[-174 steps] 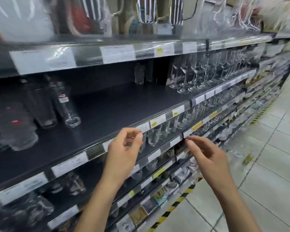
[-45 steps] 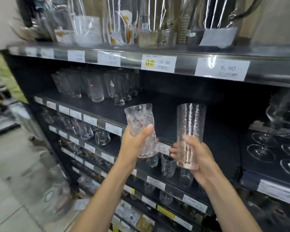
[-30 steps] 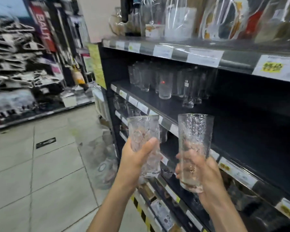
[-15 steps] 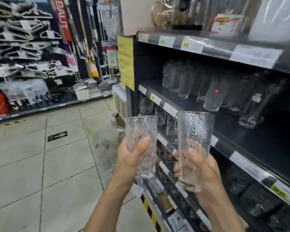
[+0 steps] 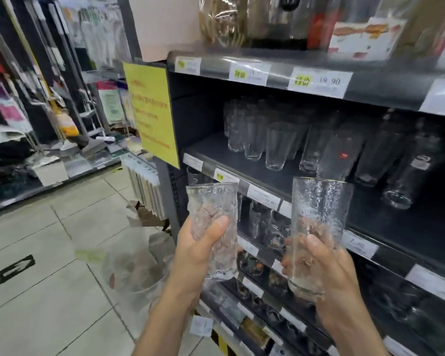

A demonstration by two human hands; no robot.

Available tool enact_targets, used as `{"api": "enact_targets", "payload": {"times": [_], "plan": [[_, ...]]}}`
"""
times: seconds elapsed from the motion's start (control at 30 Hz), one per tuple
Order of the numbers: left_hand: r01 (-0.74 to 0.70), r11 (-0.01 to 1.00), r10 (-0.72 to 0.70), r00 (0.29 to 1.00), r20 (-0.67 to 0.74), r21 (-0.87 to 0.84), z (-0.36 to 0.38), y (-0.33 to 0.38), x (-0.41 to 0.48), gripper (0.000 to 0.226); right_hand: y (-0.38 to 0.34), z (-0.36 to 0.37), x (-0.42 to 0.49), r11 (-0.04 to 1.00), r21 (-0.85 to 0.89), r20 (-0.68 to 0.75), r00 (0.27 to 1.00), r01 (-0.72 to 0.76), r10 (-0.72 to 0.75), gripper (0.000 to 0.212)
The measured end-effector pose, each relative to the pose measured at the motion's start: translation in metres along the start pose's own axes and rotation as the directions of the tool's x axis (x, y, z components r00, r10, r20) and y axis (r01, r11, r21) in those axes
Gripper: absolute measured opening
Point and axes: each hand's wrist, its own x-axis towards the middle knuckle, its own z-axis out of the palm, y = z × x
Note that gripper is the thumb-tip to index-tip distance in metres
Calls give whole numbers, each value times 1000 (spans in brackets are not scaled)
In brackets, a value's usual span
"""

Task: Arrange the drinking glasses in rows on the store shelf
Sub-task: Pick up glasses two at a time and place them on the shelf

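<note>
The dark shelving unit [image 5: 195, 104] fills the whole right half of the scene, from twelve o'clock round to five. Pale floor tiles [image 5: 49, 253] spread from seven to nine o'clock, and beyond them, at ten, stand blurred racks of hanging goods [image 5: 23, 73]. A yellow sign [image 5: 150, 114] hangs on the end of the unit, near eleven o'clock from the middle of the view. On the black shelf board [image 5: 385, 227], at about two o'clock, clear drinking glasses [image 5: 275, 145] stand upright in loose rows running back into the shadow; those further right look tilted, though wide-angle blur makes that hard to judge. Below that board, near the centre, more glassware [image 5: 265, 227] sits on the next shelf down.

In front of the shelf edge the person holds two glasses up, both upright and well clear of the board. The taller dimpled glass [image 5: 319, 209], at four o'clock, is gripped low down by the right hand [image 5: 326, 268], fingers wrapped round its base. The shorter wavy glass [image 5: 212, 209], at six o'clock, is clasped by the left hand [image 5: 195, 250], thumb across its front. The two glasses are apart, side by side. A price tag [image 5: 321, 82] reading 19.90 sits on the upper rail at one o'clock.
</note>
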Motion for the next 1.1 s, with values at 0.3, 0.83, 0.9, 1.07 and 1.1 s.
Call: {"api": "enact_targets", "payload": {"times": [0.3, 0.83, 0.9, 1.07, 1.1], "plan": [[2, 999, -17, 951, 307, 48, 27, -23, 78, 46, 20, -8, 57, 999, -53, -240, 970, 12, -25, 96], [140, 989, -140, 787, 601, 47, 75, -36, 150, 41, 12, -14, 59, 994, -78, -599, 794, 71, -104, 96], [129, 990, -132, 775, 618, 50, 75, -36, 159, 34, 10, -9, 61, 993, -83, -624, 773, 82, -116, 99], [135, 990, -126, 765, 632, 34, 74, -37, 180, 19, 11, 4, 69, 993, -105, -651, 751, 52, -108, 99], [139, 990, -132, 762, 634, 39, 73, -40, 184, 15, 13, 6, 71, 993, -110, -658, 745, 53, -113, 96]]}}
